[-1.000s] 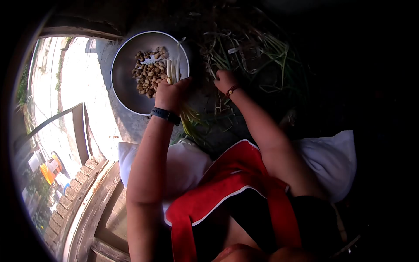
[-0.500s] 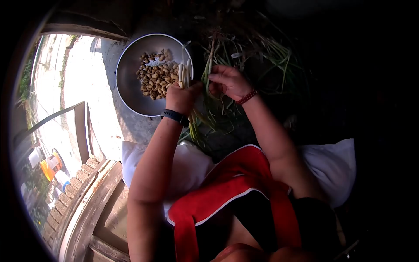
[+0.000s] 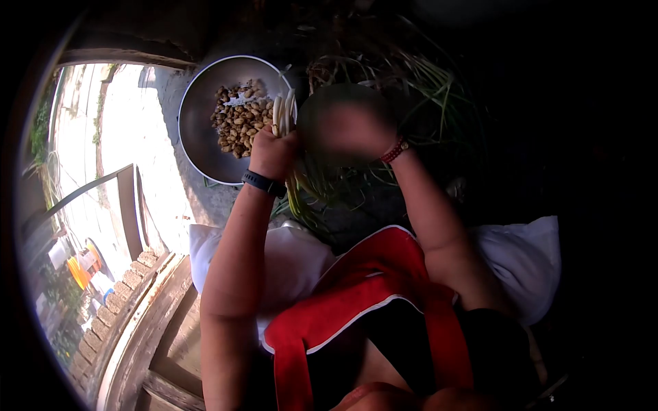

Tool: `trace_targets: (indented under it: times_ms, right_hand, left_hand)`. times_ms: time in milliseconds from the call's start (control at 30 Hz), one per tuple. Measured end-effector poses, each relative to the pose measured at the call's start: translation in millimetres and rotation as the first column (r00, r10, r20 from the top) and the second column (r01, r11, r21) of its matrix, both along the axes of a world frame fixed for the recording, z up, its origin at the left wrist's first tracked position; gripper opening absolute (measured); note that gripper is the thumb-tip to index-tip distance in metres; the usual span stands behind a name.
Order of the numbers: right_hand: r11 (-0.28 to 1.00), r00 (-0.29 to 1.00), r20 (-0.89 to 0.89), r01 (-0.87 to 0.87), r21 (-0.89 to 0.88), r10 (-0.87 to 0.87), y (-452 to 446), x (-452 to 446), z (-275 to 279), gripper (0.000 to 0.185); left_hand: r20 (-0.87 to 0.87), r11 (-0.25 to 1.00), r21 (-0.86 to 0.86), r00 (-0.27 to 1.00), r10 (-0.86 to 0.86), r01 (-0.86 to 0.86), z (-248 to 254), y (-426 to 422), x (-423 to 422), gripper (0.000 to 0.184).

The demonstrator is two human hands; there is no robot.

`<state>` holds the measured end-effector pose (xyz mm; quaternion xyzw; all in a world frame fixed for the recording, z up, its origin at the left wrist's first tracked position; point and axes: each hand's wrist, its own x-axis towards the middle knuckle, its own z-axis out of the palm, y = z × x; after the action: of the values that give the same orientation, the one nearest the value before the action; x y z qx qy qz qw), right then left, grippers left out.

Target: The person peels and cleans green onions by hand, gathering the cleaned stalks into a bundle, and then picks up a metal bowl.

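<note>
My left hand (image 3: pixel 273 154), with a dark watch band at the wrist, is closed round a bunch of green onions (image 3: pixel 282 115). Their white ends point up over the right rim of a metal bowl (image 3: pixel 195 147), and the green leaves hang below the fist. Small brown lumps, perhaps peanuts (image 3: pixel 241 127), lie in the bowl with a white patch among them. My right hand (image 3: pixel 355 130), with a beaded bracelet at the wrist, is beside the bunch on the right. It is blurred, so its fingers and anything in them cannot be made out.
Loose green stalks (image 3: pixel 439 85) lie on the dark ground beyond and to the right of my right hand. A wooden frame (image 3: pixel 137 329) stands at the lower left, beside a row of bricks (image 3: pixel 103 315). Bright ground (image 3: pixel 130 137) shows at the left.
Over the last second my right hand came from the loose stalks, held a green stalk beside the bunch, and is now blurred. My left hand still grips the bunch, having shifted slightly.
</note>
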<state>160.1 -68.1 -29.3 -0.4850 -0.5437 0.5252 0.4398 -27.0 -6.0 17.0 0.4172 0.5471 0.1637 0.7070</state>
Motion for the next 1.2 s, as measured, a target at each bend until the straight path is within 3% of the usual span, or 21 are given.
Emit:
trace_targets:
  times_ms: [200,300,500,567,667,833,1000,1067,1133,1200]
  right_hand:
    - [0.984,0.991,0.052,0.13,-0.119,-0.125,-1,1,9,0.018]
    - [0.973,0.969,0.108,0.228,-0.031,-0.224,2,-6,22,0.021]
    - [0.975,0.974,0.062,0.214,0.054,-0.218,3,-6,20,0.025]
    - [0.954,0.963,-0.085,0.237,-0.183,-0.256,5,5,4,0.024]
    - [0.916,0.921,-0.288,0.142,-0.376,-0.261,8,13,1,0.019]
    - [0.878,0.801,-0.48,0.112,-0.465,-0.357,7,10,9,0.011]
    - [0.891,0.851,-0.405,0.145,-0.43,-0.334,8,8,10,0.01]
    - [0.909,0.889,-0.356,0.135,-0.394,-0.286,9,9,6,0.01]
    - [0.898,0.847,-0.448,0.073,-0.434,-0.286,9,9,20,0.012]
    - [0.846,0.675,-0.646,-0.061,-0.53,-0.356,4,14,39,0.016]
  left_hand:
    - [0.012,0.999,0.01,0.999,-0.035,0.035,2,-3,3,0.016]
    - [-0.003,0.998,0.018,0.998,-0.066,0.066,10,-3,5,0.018]
    - [0.051,0.992,0.073,0.992,-0.112,0.108,10,-8,6,0.019]
    - [0.031,0.981,0.109,0.986,-0.164,0.16,10,-7,4,0.019]
    - [0.041,0.959,0.162,0.97,-0.24,0.231,22,-12,9,0.016]
    - [0.017,0.962,0.077,0.964,-0.265,0.263,26,-13,11,0.022]
    - [0.184,0.987,-0.035,0.971,-0.151,0.16,14,-13,9,0.025]
    - [0.172,0.989,-0.028,0.975,-0.142,0.149,16,-14,12,0.025]
    - [0.159,0.99,-0.012,0.977,-0.139,0.143,16,-15,12,0.025]
    - [0.143,0.99,0.011,0.98,-0.141,0.141,14,-15,11,0.024]
